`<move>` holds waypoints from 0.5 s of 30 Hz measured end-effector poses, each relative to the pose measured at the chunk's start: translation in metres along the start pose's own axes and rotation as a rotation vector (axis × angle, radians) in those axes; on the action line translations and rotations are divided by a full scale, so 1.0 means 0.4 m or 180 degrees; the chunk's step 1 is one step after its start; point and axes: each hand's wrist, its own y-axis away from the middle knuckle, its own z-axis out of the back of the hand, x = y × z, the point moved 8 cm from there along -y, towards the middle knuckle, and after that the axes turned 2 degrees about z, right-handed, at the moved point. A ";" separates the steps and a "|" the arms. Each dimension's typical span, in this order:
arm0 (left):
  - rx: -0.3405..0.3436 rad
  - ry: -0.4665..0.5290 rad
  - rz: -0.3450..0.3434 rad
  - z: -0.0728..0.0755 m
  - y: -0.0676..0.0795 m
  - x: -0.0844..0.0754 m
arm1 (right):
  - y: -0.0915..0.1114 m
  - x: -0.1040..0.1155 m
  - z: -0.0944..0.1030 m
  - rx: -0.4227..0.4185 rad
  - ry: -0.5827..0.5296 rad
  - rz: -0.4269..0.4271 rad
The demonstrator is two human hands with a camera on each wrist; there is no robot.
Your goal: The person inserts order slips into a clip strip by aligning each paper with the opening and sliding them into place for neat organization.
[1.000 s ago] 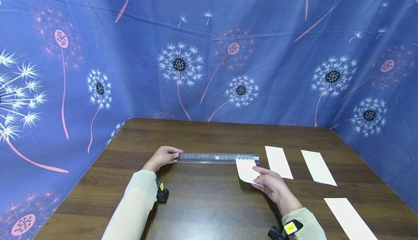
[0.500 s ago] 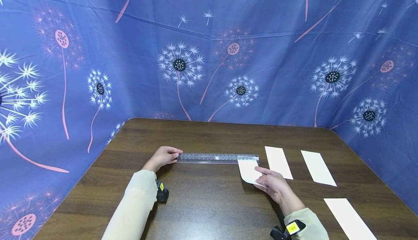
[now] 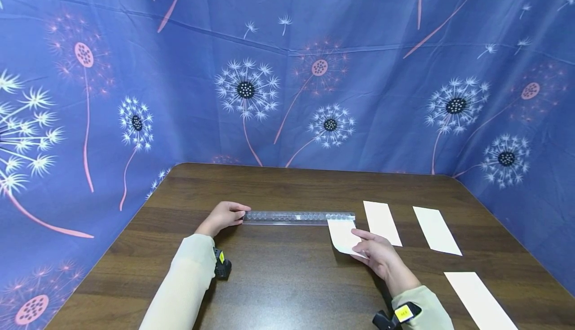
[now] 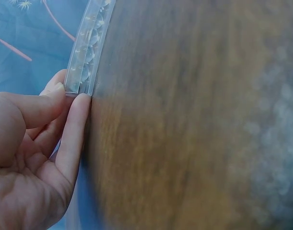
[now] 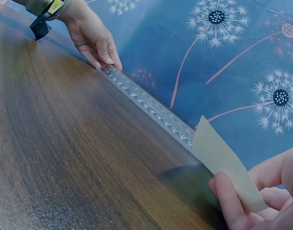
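My left hand [image 3: 223, 217] pinches the left end of a long clear plastic strip [image 3: 287, 217], which looks like a ruler with a row of rounded shapes along it. In the left wrist view, thumb and fingers meet at the end of this strip [image 4: 88, 52]. My right hand [image 3: 379, 256] holds a white paper slip [image 3: 343, 235] by its near right corner, between thumb and fingers. The slip bends, and its far edge overlaps the right end of the strip. From the right wrist, the raised slip [image 5: 223, 158] hides that end of the strip.
Two white paper slips lie right of the right hand, a nearer one [image 3: 383, 223] and a farther one [image 3: 437, 230]. Another white slip [image 3: 481, 300] lies at the front right. Blue dandelion-print cloth [image 3: 287, 95] hangs behind the brown wooden table [image 3: 269, 280].
My right hand has shifted slightly to the right with the paper slip, whose far edge has slid a little rightward along the strip. The left hand keeps its place.
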 end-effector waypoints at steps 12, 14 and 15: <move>0.0028 0.0013 -0.0022 -0.004 0.007 -0.004 | 0.013 0.010 0.043 -0.0158 0.0111 0.0114; 0.0042 -0.0008 -0.0046 -0.004 0.008 -0.006 | 0.015 0.012 0.056 -0.0192 0.0102 0.0122; 0.0050 -0.0012 -0.0061 -0.005 0.009 -0.007 | 0.016 0.013 0.062 -0.0200 0.0086 0.0125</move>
